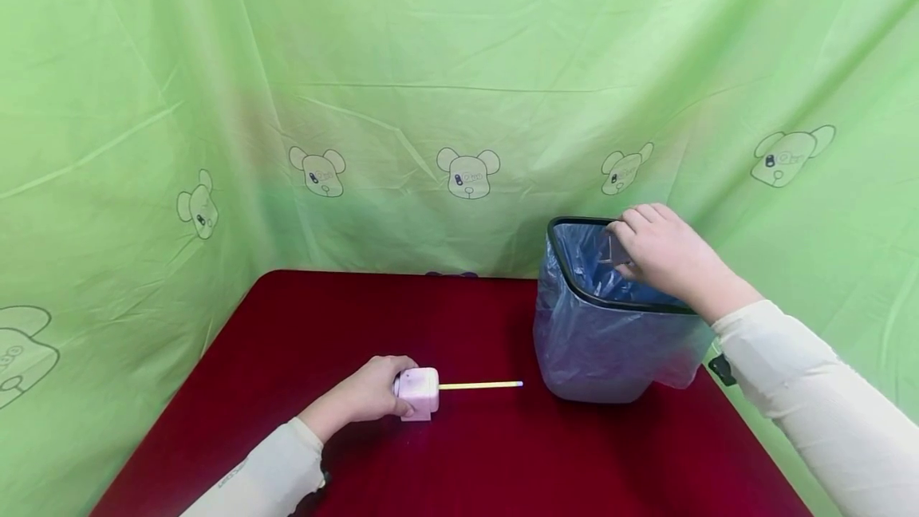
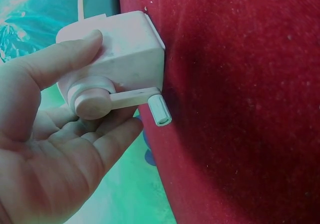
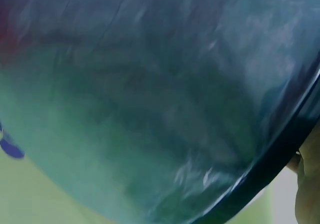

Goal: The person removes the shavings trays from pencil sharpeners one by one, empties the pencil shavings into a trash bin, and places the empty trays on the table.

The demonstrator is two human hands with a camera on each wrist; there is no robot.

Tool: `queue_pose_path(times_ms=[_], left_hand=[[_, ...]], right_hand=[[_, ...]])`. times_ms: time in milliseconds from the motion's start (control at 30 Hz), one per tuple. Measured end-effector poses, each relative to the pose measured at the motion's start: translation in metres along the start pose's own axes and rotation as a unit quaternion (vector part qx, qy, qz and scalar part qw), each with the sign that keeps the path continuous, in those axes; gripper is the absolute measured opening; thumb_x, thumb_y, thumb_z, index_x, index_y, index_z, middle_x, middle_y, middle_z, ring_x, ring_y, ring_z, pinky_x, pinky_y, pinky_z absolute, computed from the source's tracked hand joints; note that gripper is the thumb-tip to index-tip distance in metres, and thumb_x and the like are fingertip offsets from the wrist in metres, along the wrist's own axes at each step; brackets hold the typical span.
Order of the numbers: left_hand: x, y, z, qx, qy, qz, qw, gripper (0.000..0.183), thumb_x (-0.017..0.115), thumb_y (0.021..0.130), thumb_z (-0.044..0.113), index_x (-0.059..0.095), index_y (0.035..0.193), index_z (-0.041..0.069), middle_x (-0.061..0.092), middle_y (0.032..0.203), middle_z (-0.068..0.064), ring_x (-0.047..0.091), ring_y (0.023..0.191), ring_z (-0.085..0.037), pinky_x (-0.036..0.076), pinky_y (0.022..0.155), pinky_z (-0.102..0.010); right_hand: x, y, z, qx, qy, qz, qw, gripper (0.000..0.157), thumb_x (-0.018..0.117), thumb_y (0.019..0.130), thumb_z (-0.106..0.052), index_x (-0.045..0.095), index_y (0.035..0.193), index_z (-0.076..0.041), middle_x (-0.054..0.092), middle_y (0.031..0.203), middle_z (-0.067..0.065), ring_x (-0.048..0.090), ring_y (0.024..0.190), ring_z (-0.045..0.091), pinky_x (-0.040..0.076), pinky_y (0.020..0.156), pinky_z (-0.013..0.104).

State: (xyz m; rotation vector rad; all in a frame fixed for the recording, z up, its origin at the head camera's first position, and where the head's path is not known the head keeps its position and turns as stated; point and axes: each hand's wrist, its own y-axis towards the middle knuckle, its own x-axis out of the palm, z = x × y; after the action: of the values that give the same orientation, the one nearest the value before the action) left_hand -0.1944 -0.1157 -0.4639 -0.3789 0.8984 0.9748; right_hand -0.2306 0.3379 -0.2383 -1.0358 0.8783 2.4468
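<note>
**White right sleeve [image 1: 826, 389] at lower right, pencil [image 1: 481, 385] lying across between two hands**

Nearest to the camera is this sleeve, and it leads up to the right hand [image 1: 660, 250] above the opening of the bin [image 1: 625, 305]. Its thumb and fingers seem to pinch a small see-through piece [image 1: 616, 250]; what it is exactly, I cannot tell. The right wrist view shows mostly the blue bag [image 1: 581, 341] that lines the bin.

At the lower centre of the frame, the left hand [image 1: 373, 389] grips a pale pink box [image 1: 424, 388], its thumb on one side and its fingers around the other. A crank [image 2: 135, 98] is on its end, so I judge it to be a pencil sharpener. Whether it rests on the red table [image 1: 502, 461] or hangs just above, I cannot say.

Most important, in my judgement, is this relation: the pencil comes out of the box on the side away from the left hand. Its long axis runs almost level to the right, toward the base of the bin, and its tip ends apart from it. The left hand is clearly nearer to it; the right hand is higher and well apart.
</note>
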Motion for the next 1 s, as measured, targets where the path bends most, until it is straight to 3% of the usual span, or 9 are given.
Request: queue_pose_path(times_ms=[300, 433, 600, 833, 900, 1000], left_hand=[[0.000, 0.001, -0.001, 0.002, 0.004, 0.001, 1.0000, 0.056, 0.091, 0.068, 0.013, 0.067, 0.118, 0.004, 0.070, 0.098, 0.001, 0.059, 0.084, -0.011, 0.051, 0.077, -0.032], [-0.001, 0.001, 0.000, 0.000, 0.000, -0.001, 1.0000, 0.057, 0.091, 0.068, 0.012, 0.067, 0.118, 0.003, 0.070, 0.099, 0.000, 0.059, 0.084, -0.012, 0.052, 0.077, -0.033], [0.000, 0.001, 0.000, 0.002, -0.001, -0.001, 1.0000, 0.057, 0.091, 0.067, 0.011, 0.067, 0.118, 0.002, 0.070, 0.100, -0.001, 0.060, 0.085, -0.013, 0.052, 0.078, -0.035], [-0.001, -0.001, 0.001, -0.003, -0.002, -0.003, 1.0000, 0.057, 0.091, 0.068, 0.011, 0.067, 0.119, 0.002, 0.070, 0.100, -0.001, 0.060, 0.085, -0.014, 0.052, 0.078, -0.036], [-0.001, -0.001, 0.002, -0.003, -0.003, -0.002, 1.0000, 0.057, 0.091, 0.068, 0.011, 0.067, 0.118, 0.002, 0.070, 0.100, -0.001, 0.060, 0.085, -0.014, 0.052, 0.078, -0.036], [-0.002, -0.001, 0.002, 0.001, -0.004, 0.000, 1.0000, 0.056, 0.091, 0.067, 0.010, 0.067, 0.117, 0.002, 0.070, 0.098, -0.001, 0.060, 0.084, -0.013, 0.052, 0.077, -0.036]], right_hand=[[-0.003, 0.002, -0.008, 0.093, 0.035, -0.033, 0.995, 0.059, 0.090, 0.070, -0.027, 0.066, 0.112, 0.007, 0.066, 0.103, 0.020, 0.059, 0.102, 0.042, 0.045, 0.095, 0.055], [-0.004, 0.001, -0.010, 0.153, 0.069, -0.045, 0.985, 0.059, 0.088, 0.072, -0.028, 0.066, 0.115, 0.007, 0.067, 0.105, 0.022, 0.059, 0.101, 0.042, 0.046, 0.092, 0.056], [-0.003, -0.002, -0.013, 0.252, 0.141, -0.071, 0.955, 0.060, 0.083, 0.079, -0.030, 0.064, 0.122, 0.007, 0.067, 0.110, 0.025, 0.059, 0.105, 0.043, 0.045, 0.093, 0.058], [-0.002, -0.004, -0.013, 0.306, 0.197, -0.080, 0.928, 0.061, 0.078, 0.086, -0.036, 0.062, 0.128, 0.006, 0.067, 0.117, 0.025, 0.058, 0.111, 0.043, 0.044, 0.096, 0.059], [-0.002, -0.004, -0.015, 0.334, 0.224, -0.078, 0.912, 0.064, 0.076, 0.088, -0.041, 0.060, 0.130, 0.005, 0.066, 0.119, 0.025, 0.058, 0.112, 0.042, 0.045, 0.095, 0.059], [-0.003, -0.005, -0.018, 0.384, 0.275, -0.067, 0.879, 0.069, 0.073, 0.090, -0.049, 0.058, 0.133, 0.003, 0.065, 0.122, 0.025, 0.060, 0.113, 0.041, 0.046, 0.093, 0.058]])
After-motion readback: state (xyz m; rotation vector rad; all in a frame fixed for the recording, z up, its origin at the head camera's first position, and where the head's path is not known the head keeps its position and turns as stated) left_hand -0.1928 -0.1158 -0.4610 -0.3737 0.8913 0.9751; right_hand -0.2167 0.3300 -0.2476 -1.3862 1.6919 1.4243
